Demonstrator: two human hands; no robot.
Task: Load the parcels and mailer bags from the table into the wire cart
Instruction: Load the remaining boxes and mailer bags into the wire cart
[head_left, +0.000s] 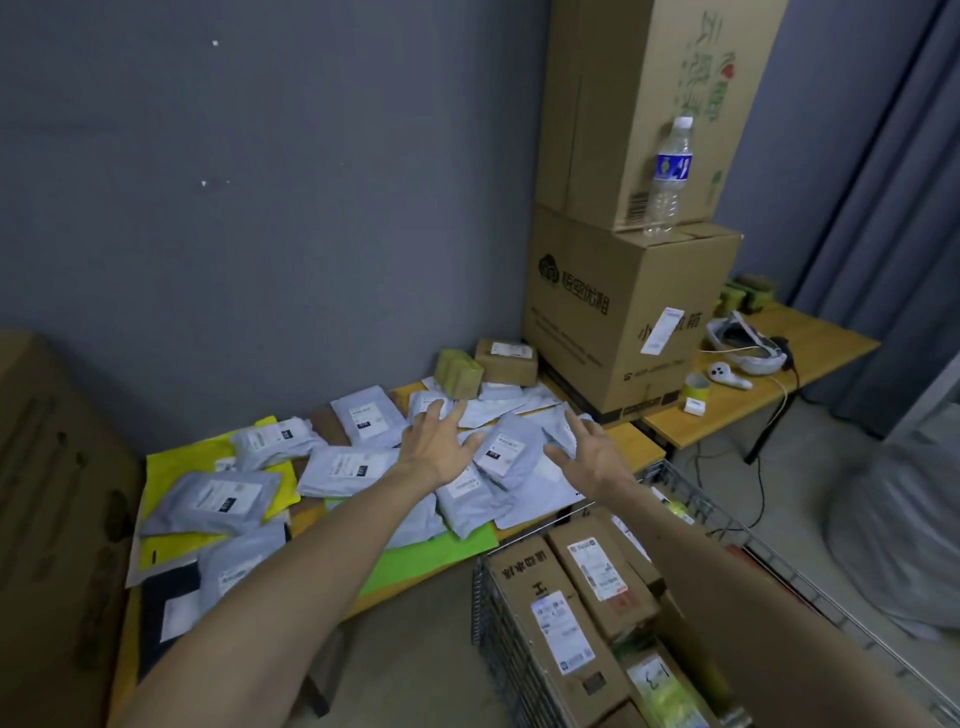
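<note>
Several grey mailer bags with white labels lie scattered on the wooden table (631, 441), some on yellow and green bags. My left hand (441, 441) and my right hand (584, 449) hover with spread fingers over the grey bags at the table's right end, one on each side of a labelled grey mailer bag (506, 449). Neither hand holds anything. The wire cart (488, 613) stands at the lower right beside the table, with several brown parcels (558, 618) inside it. A small brown parcel (506, 361) and an olive parcel (460, 371) sit at the table's far edge.
Two big cardboard boxes (618, 312) are stacked at the table's far right, a water bottle (670, 176) standing on the lower one. A second table (831, 343) to the right carries a headset, a controller and tape. A large box (52, 519) stands at the left.
</note>
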